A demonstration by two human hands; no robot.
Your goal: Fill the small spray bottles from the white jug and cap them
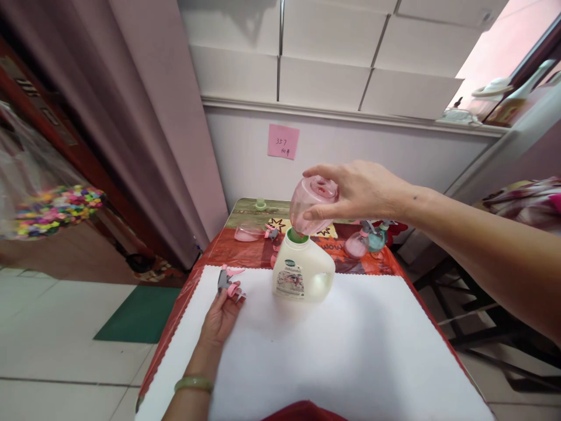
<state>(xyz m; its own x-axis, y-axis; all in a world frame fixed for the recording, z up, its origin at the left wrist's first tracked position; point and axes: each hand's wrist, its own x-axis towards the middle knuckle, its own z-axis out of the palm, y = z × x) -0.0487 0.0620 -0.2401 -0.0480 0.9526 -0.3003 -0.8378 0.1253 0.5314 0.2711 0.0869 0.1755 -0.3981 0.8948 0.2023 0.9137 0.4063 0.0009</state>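
My right hand (350,190) is closed around a clear pink spray bottle body (307,202), tipped upside down. Its neck points into the green-rimmed mouth of a white detergent jug (304,275), which stands upright on the white mat. Whether liquid is running between them I cannot tell. Lower left, my left hand (223,316) has its fingers closed on a grey and pink spray trigger head (228,282), just above the mat's left side.
Behind the jug lie another pink bottle (248,233) and a spray head (271,232). A green cap (260,204) sits at the back. Pink (356,244) and teal (377,240) spray bottles stand at back right. A white mat (333,356) covers the table's front.
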